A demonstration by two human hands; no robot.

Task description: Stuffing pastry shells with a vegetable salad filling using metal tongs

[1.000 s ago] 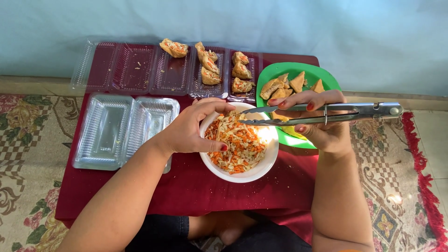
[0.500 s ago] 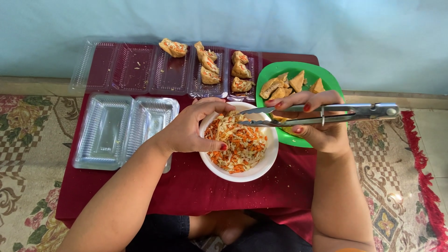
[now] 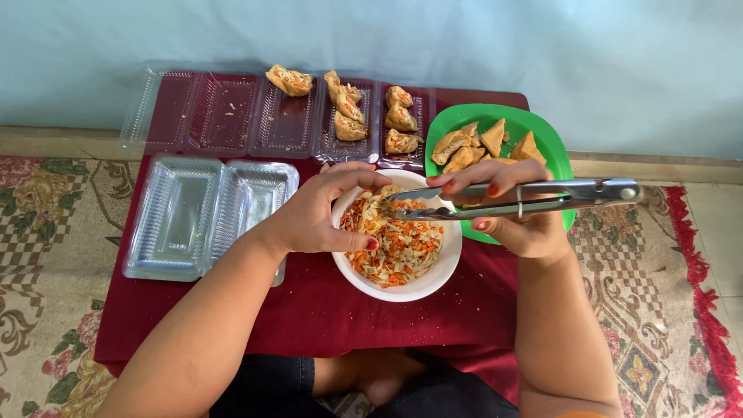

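Observation:
My left hand (image 3: 321, 215) rests on the left rim of a white bowl (image 3: 402, 292) of shredded orange and pale vegetables (image 3: 402, 248), and pinches a tan piece of fried tofu (image 3: 375, 205) over it. In my right hand (image 3: 515, 220) is a pair of metal tongs (image 3: 534, 197), held level. The tong tips reach left over the bowl to the tofu piece. Behind my right hand a green plate (image 3: 546, 135) carries several plain fried tofu pieces (image 3: 468, 145).
A row of clear plastic trays (image 3: 224, 112) lines the back of the low red-covered table (image 3: 309, 313); the right ones hold stuffed tofu (image 3: 344, 108). Two empty clear trays (image 3: 197, 213) lie to the left of the bowl. Patterned carpet (image 3: 46, 232) surrounds the table.
The tong tips have moved left and down over the bowl to the tofu piece in my left hand. My left hand has stayed at the bowl's rim.

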